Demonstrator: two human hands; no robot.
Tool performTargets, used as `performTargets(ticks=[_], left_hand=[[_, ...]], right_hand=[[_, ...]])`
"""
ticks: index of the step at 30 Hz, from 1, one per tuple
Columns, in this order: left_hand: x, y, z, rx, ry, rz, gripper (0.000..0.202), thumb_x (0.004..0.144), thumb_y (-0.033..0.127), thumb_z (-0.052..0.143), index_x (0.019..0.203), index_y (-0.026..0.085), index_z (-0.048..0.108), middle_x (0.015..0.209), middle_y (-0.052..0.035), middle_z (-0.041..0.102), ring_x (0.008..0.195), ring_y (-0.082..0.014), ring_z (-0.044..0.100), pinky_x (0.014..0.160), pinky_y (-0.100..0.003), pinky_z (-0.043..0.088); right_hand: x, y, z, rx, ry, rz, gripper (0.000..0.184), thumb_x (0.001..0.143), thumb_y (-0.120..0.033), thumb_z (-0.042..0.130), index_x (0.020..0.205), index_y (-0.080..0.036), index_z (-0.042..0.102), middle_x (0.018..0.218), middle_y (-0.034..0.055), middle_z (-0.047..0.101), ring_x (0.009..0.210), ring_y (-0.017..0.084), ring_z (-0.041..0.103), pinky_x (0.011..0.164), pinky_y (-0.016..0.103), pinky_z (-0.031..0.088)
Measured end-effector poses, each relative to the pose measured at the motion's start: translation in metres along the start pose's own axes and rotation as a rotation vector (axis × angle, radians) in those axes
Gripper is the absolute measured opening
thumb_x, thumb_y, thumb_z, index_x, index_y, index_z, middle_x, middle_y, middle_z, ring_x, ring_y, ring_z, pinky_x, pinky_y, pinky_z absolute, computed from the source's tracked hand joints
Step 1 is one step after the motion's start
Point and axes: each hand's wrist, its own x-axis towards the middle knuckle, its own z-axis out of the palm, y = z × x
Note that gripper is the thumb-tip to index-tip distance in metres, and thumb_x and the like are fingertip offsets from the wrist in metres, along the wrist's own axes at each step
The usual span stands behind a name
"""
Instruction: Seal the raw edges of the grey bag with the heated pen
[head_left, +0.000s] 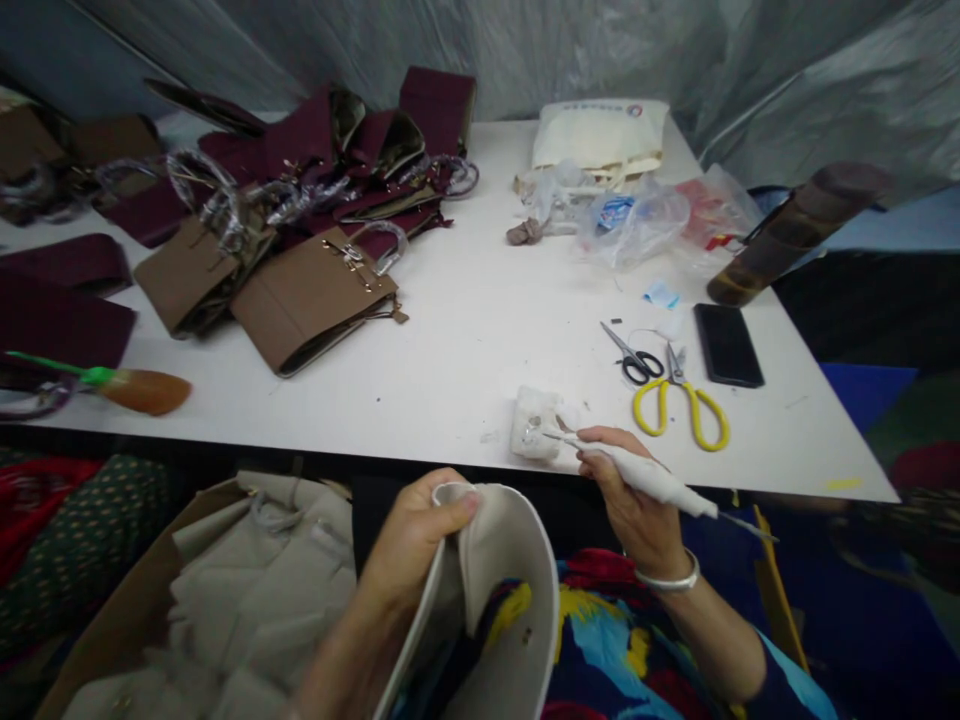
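My left hand (pixel 420 530) is closed on the top edge of an off-white handbag (pixel 517 520), its thumb pressing the rim. The bag hangs open in front of my body. In my right hand (pixel 637 500) is a thin pointed tool (pixel 649 474) with a white-wrapped handle, held like a pen. Its tip is over or touching a small white block-like pad (pixel 534 425) at the table's front edge; I cannot tell which. Beyond my right hand lie yellow-handled scissors (pixel 679 400) and small black-handled scissors (pixel 634 357).
Brown handbags (pixel 307 300) and maroon handbags (pixel 300 140) pile up on the white table's left. At right are a phone (pixel 727 345), a dark bottle (pixel 802 230) and plastic bags (pixel 637 220). A box of off-white bags (pixel 247 590) stands lower left, near a brush-like orange item (pixel 150 391).
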Motion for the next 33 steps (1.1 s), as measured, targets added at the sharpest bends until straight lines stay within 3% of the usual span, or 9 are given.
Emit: performTargets(ticks=[2,5,15,27,33], left_hand=[[0.001,-0.015,0.022,-0.031,-0.129,-0.135,0.037,0.055,0.041,0.09,0.064,0.017,0.063,0.054,0.0013,0.056,0.048,-0.0119,0.048,0.05,-0.024,0.039],[0.003,-0.024,0.038,0.029,-0.174,-0.138,0.033,0.061,0.04,0.086,0.069,0.015,0.067,0.058,0.0008,0.058,0.053,-0.0118,0.049,0.054,-0.024,0.039],[0.007,-0.018,0.044,0.459,-0.182,-0.001,0.017,0.075,0.033,0.072,0.077,0.017,0.069,0.062,0.0028,0.056,0.059,-0.014,0.05,0.06,-0.026,0.04],[0.017,-0.019,0.041,0.388,-0.21,-0.058,0.021,0.073,0.035,0.075,0.078,0.015,0.072,0.066,0.0014,0.06,0.063,-0.0142,0.051,0.062,-0.026,0.042],[0.017,-0.017,0.042,0.396,-0.189,-0.066,0.021,0.071,0.035,0.074,0.076,0.015,0.071,0.064,0.002,0.059,0.061,-0.0138,0.05,0.06,-0.026,0.041]], right_hand=[[0.002,0.003,-0.002,-0.06,0.012,0.011,0.02,0.102,-0.039,0.065,0.108,-0.021,0.07,0.09,0.0035,0.074,0.08,0.019,0.072,0.081,0.032,0.06],[0.001,0.006,-0.002,-0.161,0.004,-0.09,0.014,0.1,-0.035,0.068,0.106,-0.022,0.069,0.092,0.0024,0.075,0.08,0.018,0.073,0.079,0.03,0.059],[0.005,0.008,-0.004,-0.283,-0.1,-0.287,0.011,0.101,-0.027,0.067,0.11,-0.021,0.065,0.093,0.003,0.076,0.081,0.017,0.073,0.076,0.027,0.057],[0.01,0.01,0.0,-0.297,-0.142,-0.443,0.015,0.099,-0.021,0.07,0.113,-0.017,0.064,0.095,0.0081,0.076,0.081,0.019,0.072,0.076,0.031,0.058],[0.009,0.012,0.004,-0.299,-0.156,-0.439,0.019,0.097,-0.019,0.072,0.115,-0.017,0.065,0.094,0.0083,0.077,0.081,0.02,0.072,0.075,0.032,0.058]])
